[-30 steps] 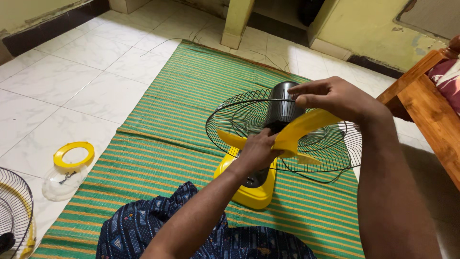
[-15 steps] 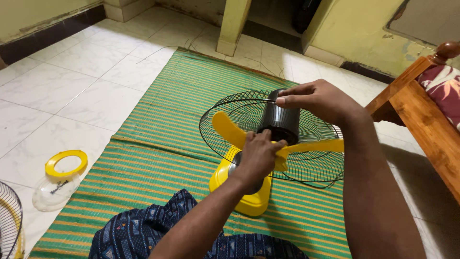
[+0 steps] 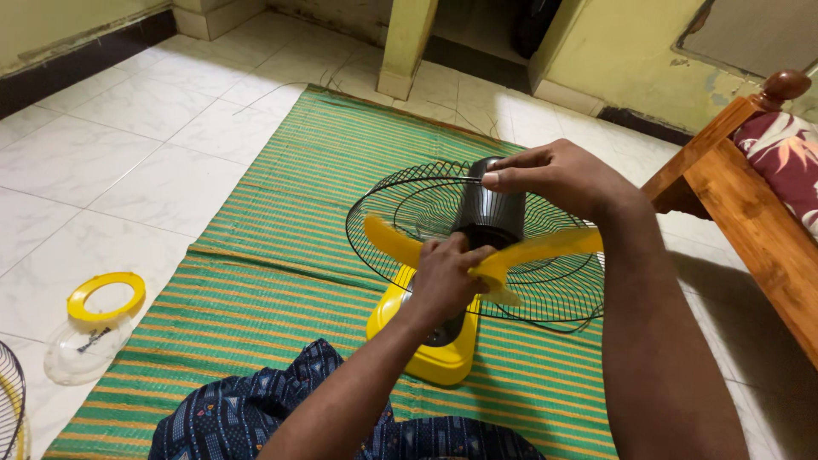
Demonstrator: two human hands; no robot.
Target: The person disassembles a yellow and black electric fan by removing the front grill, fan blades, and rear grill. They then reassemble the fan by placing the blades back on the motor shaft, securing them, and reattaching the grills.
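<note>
Steadying the dark motor housing [image 3: 492, 213] with your right hand [image 3: 558, 177] pinched at its top, you close your left hand [image 3: 445, 281] around the yellow fan blade [image 3: 511, 255] hub above the wire guard [image 3: 409, 200] on the green mat [image 3: 281, 255]. Keep the hub square to the shaft and your grip firm, so the blades clear the wire.

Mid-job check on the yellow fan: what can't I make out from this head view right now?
- Blade hub: hidden under the left hand, head view.
- Yellow fan base: its top is covered by the left wrist.
- Motor housing: the right hand hides its upper side.
- Wire guard: the right forearm crosses its right rim.
- Second wire grille: cut off by the left edge.
- Yellow ring: print on the clear bag beneath is too small.
</note>
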